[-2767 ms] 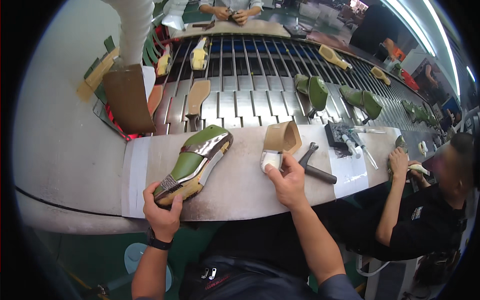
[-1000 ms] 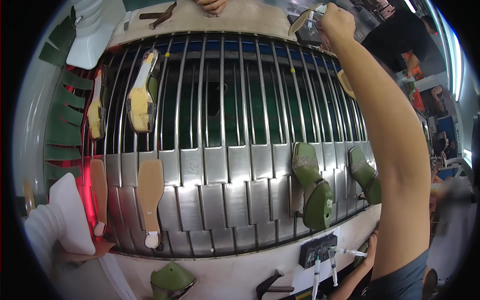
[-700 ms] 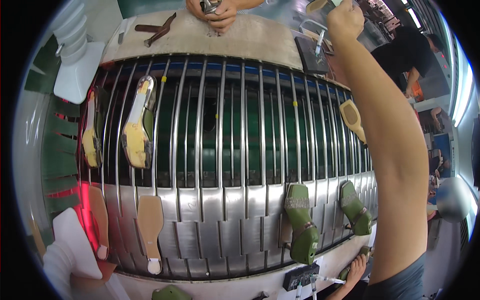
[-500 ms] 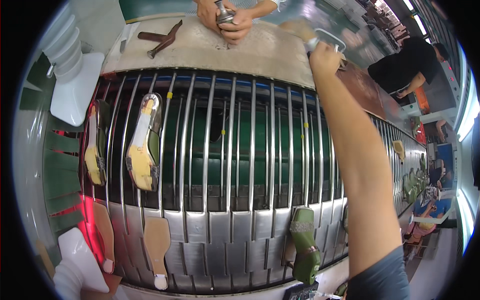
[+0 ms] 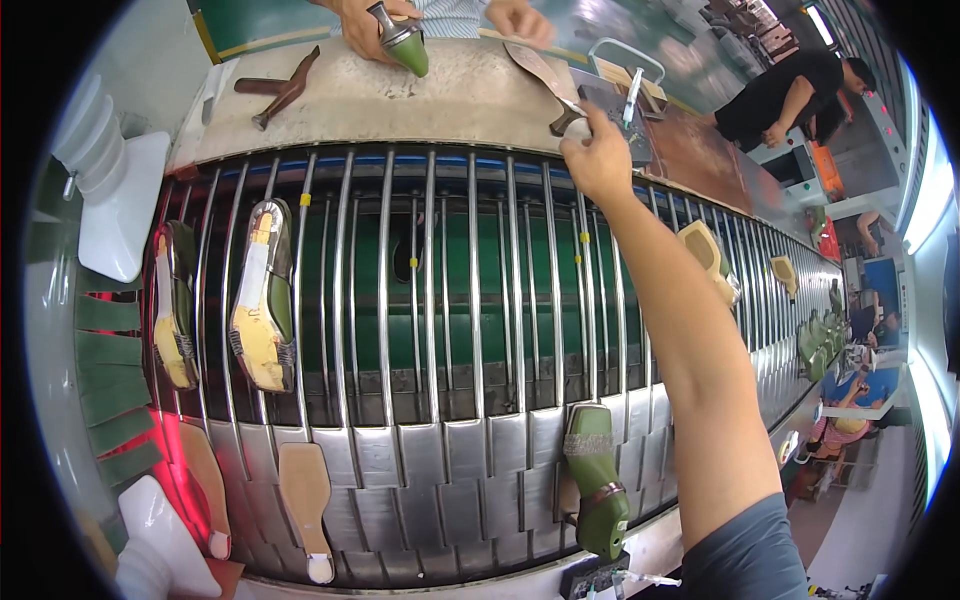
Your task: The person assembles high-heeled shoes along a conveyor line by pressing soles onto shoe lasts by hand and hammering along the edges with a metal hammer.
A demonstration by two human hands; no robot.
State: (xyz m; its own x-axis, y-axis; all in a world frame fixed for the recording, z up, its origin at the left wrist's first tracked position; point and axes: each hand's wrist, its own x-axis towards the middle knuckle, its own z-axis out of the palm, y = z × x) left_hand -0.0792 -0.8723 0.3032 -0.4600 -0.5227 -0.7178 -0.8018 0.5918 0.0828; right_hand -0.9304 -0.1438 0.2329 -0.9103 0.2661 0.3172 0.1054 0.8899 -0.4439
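Note:
My right hand (image 5: 600, 155) reaches over the rollers to the far worktable (image 5: 440, 110). Its fingers are closed at the narrow end of a brown shoe sole (image 5: 535, 68), with a dark heel-like piece (image 5: 565, 122) beside them. Part of the grip is hidden. My left hand is out of view. Across the table, another person's hand (image 5: 365, 28) holds a green heeled shoe (image 5: 408, 50). That person's other hand (image 5: 520, 20) is blurred near the sole's wide end.
A brown-handled hammer (image 5: 285, 88) lies on the worktable. Two unfinished shoes (image 5: 265, 300) sit on the rollers at left. Tan insoles (image 5: 305, 500) and a green shoe (image 5: 595, 480) rest on the metal plates. White ducts (image 5: 125, 200) stand at left; a black tray (image 5: 625, 120) is beside my hand.
My right hand has moved left and toward me with the sole. The other person has taken one hand off the green shoe and brought it toward the sole. The view has shifted slightly.

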